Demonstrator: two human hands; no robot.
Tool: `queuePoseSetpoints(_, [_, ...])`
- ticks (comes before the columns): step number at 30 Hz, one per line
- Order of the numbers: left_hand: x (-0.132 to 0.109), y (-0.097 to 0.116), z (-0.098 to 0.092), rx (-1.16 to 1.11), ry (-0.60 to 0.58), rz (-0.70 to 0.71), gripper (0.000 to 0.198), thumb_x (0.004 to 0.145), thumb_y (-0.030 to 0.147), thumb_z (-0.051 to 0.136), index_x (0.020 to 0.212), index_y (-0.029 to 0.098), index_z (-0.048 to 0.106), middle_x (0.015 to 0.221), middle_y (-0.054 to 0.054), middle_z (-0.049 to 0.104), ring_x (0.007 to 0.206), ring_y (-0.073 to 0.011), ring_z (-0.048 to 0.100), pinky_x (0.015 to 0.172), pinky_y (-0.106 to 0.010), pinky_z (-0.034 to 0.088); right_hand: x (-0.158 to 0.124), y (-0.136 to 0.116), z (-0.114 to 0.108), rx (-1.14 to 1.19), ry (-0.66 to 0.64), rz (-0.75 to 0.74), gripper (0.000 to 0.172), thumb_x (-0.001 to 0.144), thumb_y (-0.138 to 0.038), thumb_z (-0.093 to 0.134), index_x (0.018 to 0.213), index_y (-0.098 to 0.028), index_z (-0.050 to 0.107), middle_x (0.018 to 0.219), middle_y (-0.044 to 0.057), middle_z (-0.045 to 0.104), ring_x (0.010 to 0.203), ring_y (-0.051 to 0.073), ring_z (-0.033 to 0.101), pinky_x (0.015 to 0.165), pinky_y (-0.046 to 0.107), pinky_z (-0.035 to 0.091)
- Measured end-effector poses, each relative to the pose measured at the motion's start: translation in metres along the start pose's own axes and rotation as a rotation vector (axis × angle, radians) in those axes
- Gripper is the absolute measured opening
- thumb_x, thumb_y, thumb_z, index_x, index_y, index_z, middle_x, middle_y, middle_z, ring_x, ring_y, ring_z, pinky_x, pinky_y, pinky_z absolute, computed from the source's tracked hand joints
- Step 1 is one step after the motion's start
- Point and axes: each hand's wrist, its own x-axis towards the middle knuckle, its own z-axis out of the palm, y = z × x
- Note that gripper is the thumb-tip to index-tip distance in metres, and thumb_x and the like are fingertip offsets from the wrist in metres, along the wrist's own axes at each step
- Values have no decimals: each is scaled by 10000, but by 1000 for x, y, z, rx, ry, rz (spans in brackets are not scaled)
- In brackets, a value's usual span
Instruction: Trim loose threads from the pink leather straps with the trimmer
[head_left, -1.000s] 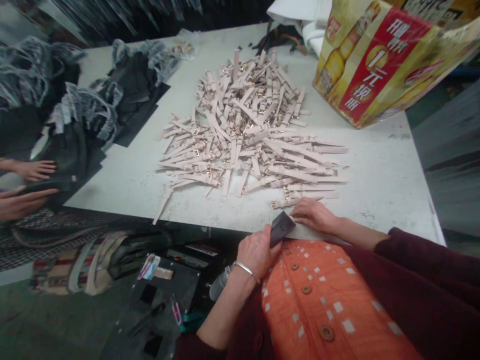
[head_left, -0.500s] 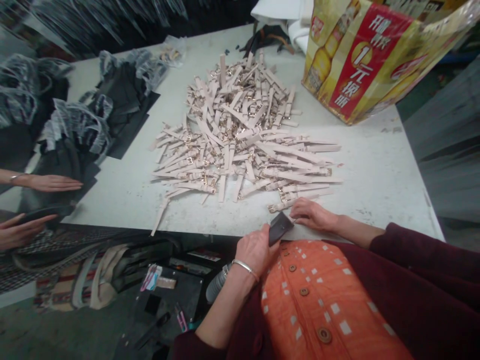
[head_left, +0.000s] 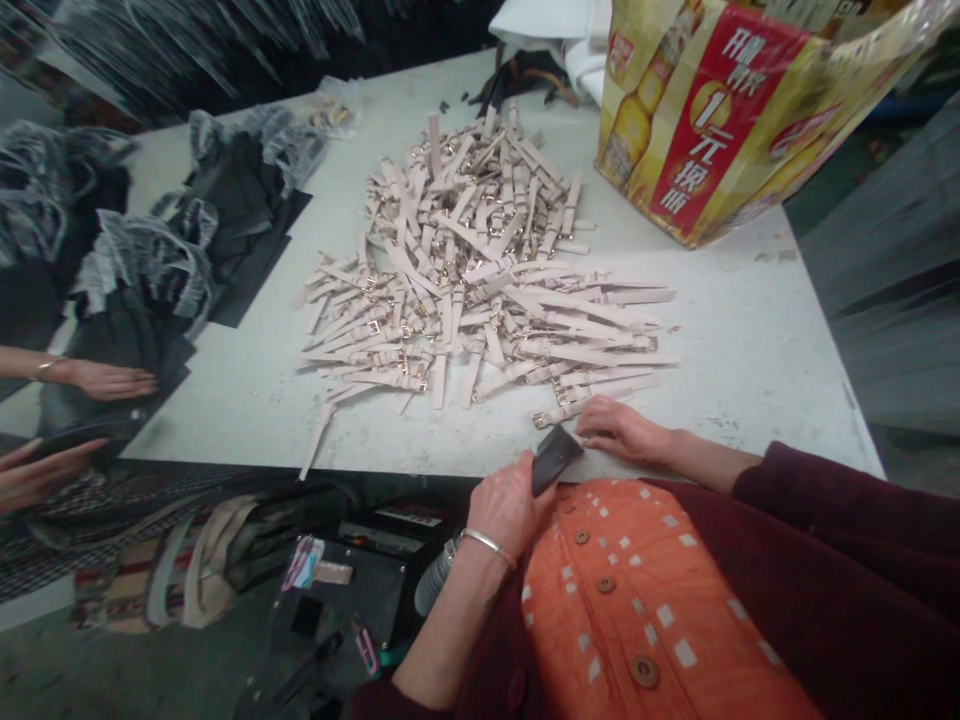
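Near the table's front edge, my left hand is wrapped round a dark grey flat piece, leather-like, whose wide end points up and to the right. Just right of that end lies my right hand, low over the tabletop, its fingers curled together by the piece's edge. Whatever its fingertips pinch, if anything, is too small to make out. Directly beyond both hands, several pale straps with gold buckles lie at the front of a big heap of pale buckled straps.
A yellow and red carton stands at the back right of the white table. Dark pieces with plastic-wrapped handles lie to the left. A co-worker's hands handle a dark piece there. Below is a black surface with tools.
The whole view has shifted slightly, with the table contents a little further left. Both my hands keep nearly the same pose around the dark piece.
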Motion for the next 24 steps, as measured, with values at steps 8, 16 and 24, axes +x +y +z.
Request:
queuePoseSetpoints(8, [-10,-16,-12,28,67,-139,356,837,519,327,975,243,504,726,-43,652,711,-215,640,585,-259,405,-9,-5,1,15,41,-53,437,859,-268,477,1278,-159,417,1115,137,546,1018,227,474,883,405,394])
queuePoseSetpoints(16, [-1,26,-12,24,12,37,352,815,501,398,1008,224,495,834,-59,658,762,-208,635,640,-271,436,-21,-5,8,-52,174,48,454,860,-213,439,1306,-168,367,1037,124,563,963,226,482,851,408,419])
queuePoseSetpoints(24, [2,21,-14,54,-10,-1,322,827,466,380,998,225,509,802,-64,661,752,-221,641,636,-290,454,-22,4,8,-43,154,66,446,865,-261,460,1293,-169,378,1018,122,571,968,227,493,846,403,431])
